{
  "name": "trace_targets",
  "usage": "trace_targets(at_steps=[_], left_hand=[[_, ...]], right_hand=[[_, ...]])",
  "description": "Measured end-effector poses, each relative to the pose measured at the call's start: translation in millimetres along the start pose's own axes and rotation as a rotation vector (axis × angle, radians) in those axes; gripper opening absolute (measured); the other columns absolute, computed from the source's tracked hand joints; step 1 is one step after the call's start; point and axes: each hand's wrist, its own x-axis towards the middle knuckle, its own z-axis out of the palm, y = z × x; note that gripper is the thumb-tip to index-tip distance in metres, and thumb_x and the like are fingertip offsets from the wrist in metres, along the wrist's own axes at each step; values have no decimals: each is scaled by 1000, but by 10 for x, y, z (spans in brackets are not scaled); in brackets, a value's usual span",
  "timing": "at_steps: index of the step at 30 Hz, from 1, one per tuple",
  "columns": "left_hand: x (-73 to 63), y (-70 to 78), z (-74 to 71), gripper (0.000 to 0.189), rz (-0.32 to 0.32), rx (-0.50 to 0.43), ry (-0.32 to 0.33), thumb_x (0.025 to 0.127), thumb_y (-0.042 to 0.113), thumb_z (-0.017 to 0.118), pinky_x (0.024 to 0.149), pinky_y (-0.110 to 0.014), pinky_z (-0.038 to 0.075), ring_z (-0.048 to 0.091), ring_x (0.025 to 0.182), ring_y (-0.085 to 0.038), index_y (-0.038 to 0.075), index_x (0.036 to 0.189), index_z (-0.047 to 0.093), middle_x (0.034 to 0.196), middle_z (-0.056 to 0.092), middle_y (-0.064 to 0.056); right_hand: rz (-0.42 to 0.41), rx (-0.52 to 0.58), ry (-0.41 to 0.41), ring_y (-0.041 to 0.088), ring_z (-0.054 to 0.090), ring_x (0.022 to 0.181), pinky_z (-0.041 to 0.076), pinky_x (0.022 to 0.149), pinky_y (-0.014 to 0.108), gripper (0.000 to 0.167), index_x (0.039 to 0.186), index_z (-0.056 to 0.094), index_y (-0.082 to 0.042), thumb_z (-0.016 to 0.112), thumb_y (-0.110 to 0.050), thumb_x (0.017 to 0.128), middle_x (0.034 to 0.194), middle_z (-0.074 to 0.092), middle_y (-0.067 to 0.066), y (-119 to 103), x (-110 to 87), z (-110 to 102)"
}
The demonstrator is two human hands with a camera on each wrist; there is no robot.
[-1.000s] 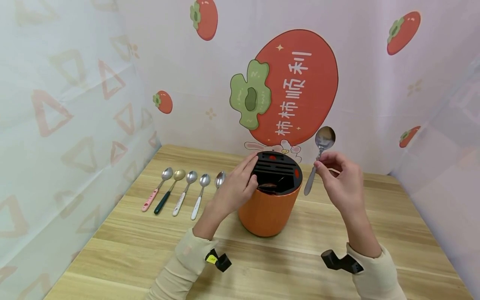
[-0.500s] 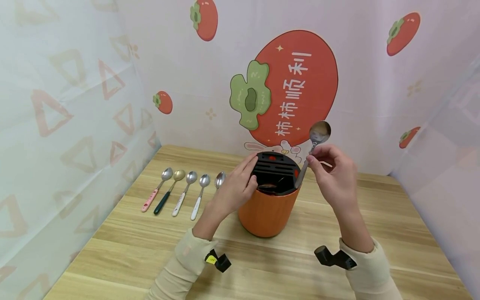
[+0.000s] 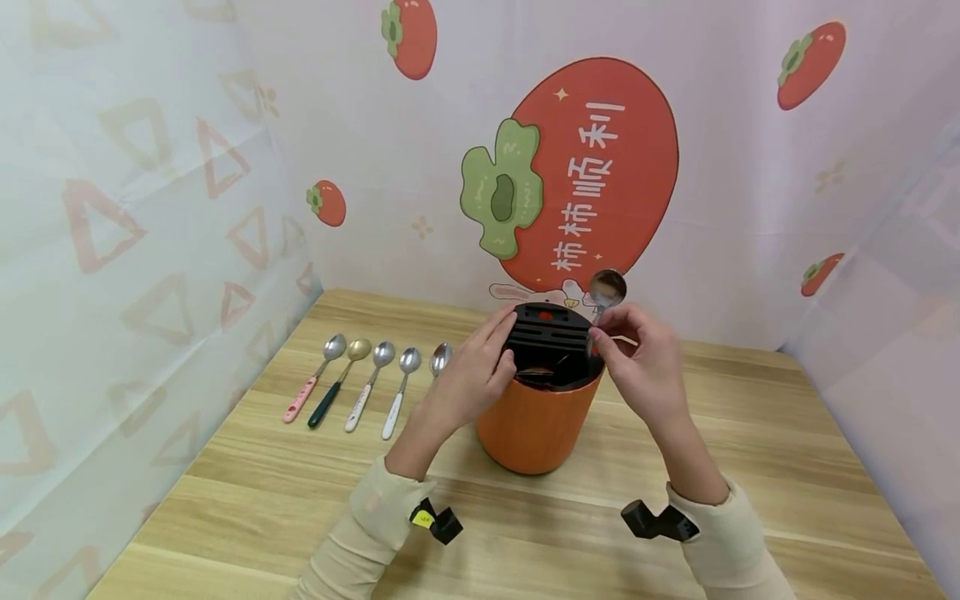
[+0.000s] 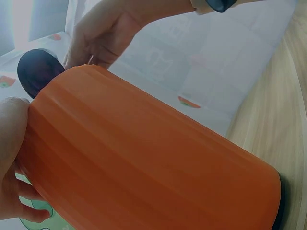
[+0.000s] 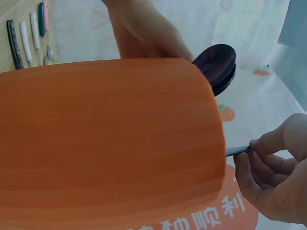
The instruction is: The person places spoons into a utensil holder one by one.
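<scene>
My right hand (image 3: 647, 367) pinches a metal spoon (image 3: 607, 289) by its handle, bowl up, at the right rim of an orange utensil holder (image 3: 536, 429) with a black slotted top. In the right wrist view, the spoon's handle (image 5: 237, 151) reaches the holder's rim; its lower end is hidden. My left hand (image 3: 468, 375) holds the left rim, thumb over the front edge and fingers along the side. Dark rounded utensil ends (image 5: 218, 67) stick out of the holder's front opening, beside my left hand.
Left of the holder, several spoons lie in a row on the wooden table (image 3: 247, 492), including a pink-handled spoon (image 3: 302, 398) and a green-handled spoon (image 3: 326, 404). My left hand partly covers the rightmost spoon (image 3: 441, 358). A printed curtain (image 3: 720, 208) stands behind.
My right hand has moved left and lowered the spoon from beside the holder to its right rim; the handle's lower end has gone out of sight. My left hand has stayed put.
</scene>
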Motion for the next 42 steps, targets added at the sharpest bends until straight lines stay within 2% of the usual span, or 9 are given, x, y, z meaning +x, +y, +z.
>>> trace_targets(at_steps=[5, 12, 19, 24, 27, 34, 37, 39, 42], left_hand=[[6, 2, -1, 58, 8, 5, 3, 98, 24, 34, 116, -44, 39, 44, 143, -28, 0, 150, 42, 159, 37, -13], [9, 2, 2, 58, 6, 0, 2, 98, 25, 33, 116, -44, 39, 44, 143, -27, 0, 150, 41, 160, 36, -12], [8, 3, 15, 59, 17, 6, 10, 98, 25, 33, 115, -44, 40, 45, 142, -28, 0, 150, 41, 160, 37, -12], [9, 11, 11, 59, 9, 4, -1, 98, 25, 33, 116, -44, 39, 43, 144, -27, 0, 150, 40, 160, 35, -11], [8, 11, 4, 58, -1, -6, -1, 98, 25, 33, 117, -43, 38, 42, 144, -27, 0, 151, 40, 161, 35, -10], [6, 21, 2, 58, 12, 1, -3, 97, 23, 36, 117, -41, 38, 42, 144, -26, -1, 150, 41, 161, 35, -10], [4, 27, -2, 58, 1, -6, -8, 97, 23, 36, 117, -42, 37, 42, 144, -26, -1, 150, 41, 161, 35, -10], [1, 28, -8, 58, -7, -11, -11, 98, 23, 35, 117, -42, 37, 42, 145, -26, 0, 150, 40, 161, 34, -10], [2, 30, -18, 58, -9, -16, -9, 98, 23, 35, 118, -43, 37, 41, 145, -27, 0, 151, 40, 161, 35, -10]], right_hand=[[43, 32, -23, -3, 63, 79, 54, 72, 9, 10, 94, 62, 8, 67, 7, 86, 91, 63, 18, 66, -29, 46], [65, 12, -19, 1, 65, 83, 54, 76, 9, 6, 93, 64, 7, 66, 6, 87, 94, 67, 19, 111, -54, 94], [-44, -20, -68, 14, 64, 86, 52, 80, 8, 14, 95, 66, 6, 67, 13, 83, 94, 67, 17, 182, -104, 74], [-127, 13, -97, 11, 61, 89, 52, 84, 9, 25, 98, 65, 8, 59, 24, 79, 97, 66, 17, 211, -151, 16], [-137, 21, -69, 11, 61, 93, 52, 86, 10, 24, 98, 65, 9, 53, 22, 82, 99, 66, 17, 210, -150, -11], [-37, -11, 44, 0, 58, 103, 49, 85, 6, 22, 108, 68, 6, 56, 10, 90, 109, 68, 16, 227, -100, -42], [5, -43, 43, 7, 58, 114, 53, 90, 15, 26, 116, 68, 2, 59, 5, 92, 120, 67, 14, 267, -67, -18], [25, -66, 19, 15, 56, 122, 56, 95, 30, 30, 122, 67, -1, 60, 2, 93, 129, 64, 13, 296, -47, 15], [37, -81, -24, 26, 51, 134, 53, 99, 51, 37, 132, 63, -5, 59, -1, 96, 140, 58, 13, 335, -19, 76]])
